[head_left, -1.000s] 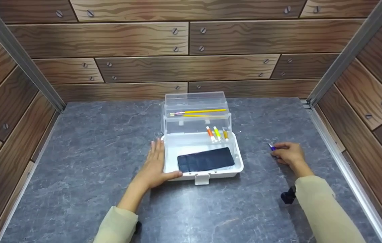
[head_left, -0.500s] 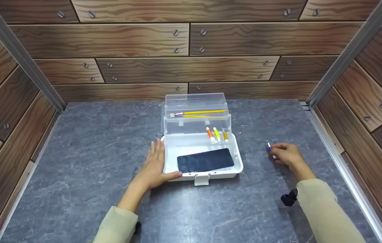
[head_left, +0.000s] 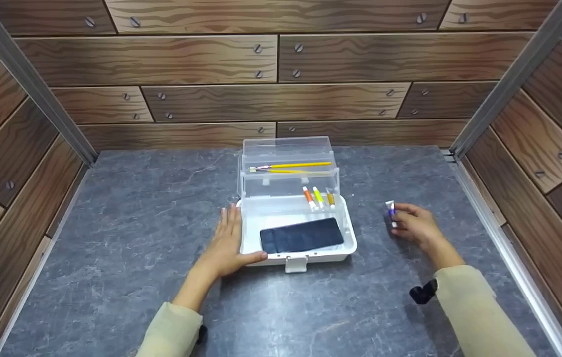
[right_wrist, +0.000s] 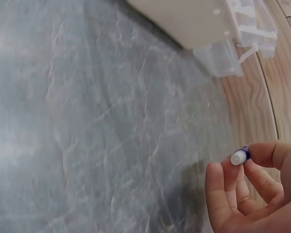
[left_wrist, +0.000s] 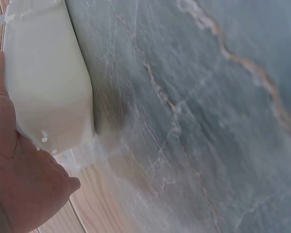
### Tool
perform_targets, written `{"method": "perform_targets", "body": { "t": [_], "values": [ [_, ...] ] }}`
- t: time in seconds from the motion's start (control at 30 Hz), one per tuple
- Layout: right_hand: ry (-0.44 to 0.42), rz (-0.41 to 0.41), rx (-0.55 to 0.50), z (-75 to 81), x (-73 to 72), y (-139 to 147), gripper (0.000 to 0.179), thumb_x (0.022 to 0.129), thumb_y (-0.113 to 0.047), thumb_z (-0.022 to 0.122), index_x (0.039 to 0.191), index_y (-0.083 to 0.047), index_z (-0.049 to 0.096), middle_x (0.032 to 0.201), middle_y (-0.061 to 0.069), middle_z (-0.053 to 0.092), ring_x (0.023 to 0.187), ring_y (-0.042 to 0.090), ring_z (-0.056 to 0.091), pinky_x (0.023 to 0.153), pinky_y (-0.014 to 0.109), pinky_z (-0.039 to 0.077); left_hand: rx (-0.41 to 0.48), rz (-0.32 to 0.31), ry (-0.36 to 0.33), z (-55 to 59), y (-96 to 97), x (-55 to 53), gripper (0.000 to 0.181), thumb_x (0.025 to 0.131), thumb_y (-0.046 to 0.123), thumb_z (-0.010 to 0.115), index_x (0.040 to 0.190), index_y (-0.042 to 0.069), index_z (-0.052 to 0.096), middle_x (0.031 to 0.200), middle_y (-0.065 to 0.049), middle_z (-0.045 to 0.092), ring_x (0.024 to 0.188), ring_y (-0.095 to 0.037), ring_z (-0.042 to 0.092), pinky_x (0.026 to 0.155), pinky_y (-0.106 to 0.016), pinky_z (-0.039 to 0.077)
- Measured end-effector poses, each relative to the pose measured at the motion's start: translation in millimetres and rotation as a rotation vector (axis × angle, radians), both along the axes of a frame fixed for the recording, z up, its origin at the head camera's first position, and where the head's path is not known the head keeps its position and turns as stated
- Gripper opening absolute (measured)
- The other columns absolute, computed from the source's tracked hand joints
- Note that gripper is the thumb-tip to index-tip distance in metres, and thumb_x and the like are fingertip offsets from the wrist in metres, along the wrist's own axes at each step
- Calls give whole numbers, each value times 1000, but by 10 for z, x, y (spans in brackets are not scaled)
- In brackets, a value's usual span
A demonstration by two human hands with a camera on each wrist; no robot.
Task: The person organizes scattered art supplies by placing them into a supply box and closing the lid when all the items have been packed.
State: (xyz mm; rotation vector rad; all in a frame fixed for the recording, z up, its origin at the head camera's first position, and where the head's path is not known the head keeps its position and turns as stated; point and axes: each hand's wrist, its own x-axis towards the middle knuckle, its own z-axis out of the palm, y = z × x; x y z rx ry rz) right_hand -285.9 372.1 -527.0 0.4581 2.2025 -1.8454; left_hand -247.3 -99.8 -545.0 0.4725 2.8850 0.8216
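My right hand [head_left: 420,227] pinches a small purple paint tube [head_left: 391,213] with a white cap, right of the box. In the right wrist view the white cap of the tube [right_wrist: 239,158] points toward the camera, between thumb and fingertips. My left hand [head_left: 225,248] lies along the left side of the white plastic box [head_left: 352,233], fingers straight and thumb on its front rim. The left wrist view shows that hand [left_wrist: 24,179] against the box wall [left_wrist: 48,77]. A black smartphone [head_left: 303,235] lies inside the box, with orange [head_left: 309,197], yellow [head_left: 318,196] and ochre [head_left: 331,199] tubes behind it.
The clear lid [head_left: 285,145] stands open at the back, near a clear tray holding yellow-handled paintbrushes [head_left: 300,164]. A white latch [head_left: 296,264] hangs at the box front. Wood-patterned walls [head_left: 211,59] and metal rails [head_left: 504,238] border the grey marbled table [head_left: 127,238].
The purple tube has turned from slanting to nearly upright in my right fingers and shifted slightly left. My left hand and the box have stayed in place.
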Motion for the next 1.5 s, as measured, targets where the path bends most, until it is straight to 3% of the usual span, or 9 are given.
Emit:
{"method": "perform_targets", "body": {
  "t": [0.33,0.63,1.1,1.5],
  "values": [
    [72,40,-39,145,-18,-228,51,98,-2,48,146,11,36,106,7,54,85,10,63,79,24,59,1,0,3,-7,-15,-2,138,71,84,62,158,-1,-2,166,-21,-6,152,-40,-9,122,-57,10],
    [129,54,-85,256,-56,-423,50,95,2,50,143,11,40,96,5,55,79,11,64,77,26,60,-3,0,2,-7,-13,-4,137,71,83,63,159,0,-2,166,-20,-7,152,-40,-9,122,-57,9],
    [164,109,-82,500,-160,-760,49,93,1,54,140,10,43,97,8,59,76,14,67,75,26,60,7,5,-9,-13,-26,12,138,70,84,62,159,1,-4,166,-18,-9,152,-41,-9,122,-56,9],
    [161,134,-82,595,-253,-1112,49,91,1,54,138,9,47,98,8,59,79,15,66,78,29,61,7,2,5,1,-11,8,137,71,83,63,159,0,-2,166,-20,-5,152,-42,-8,122,-58,12]
  ]
}}
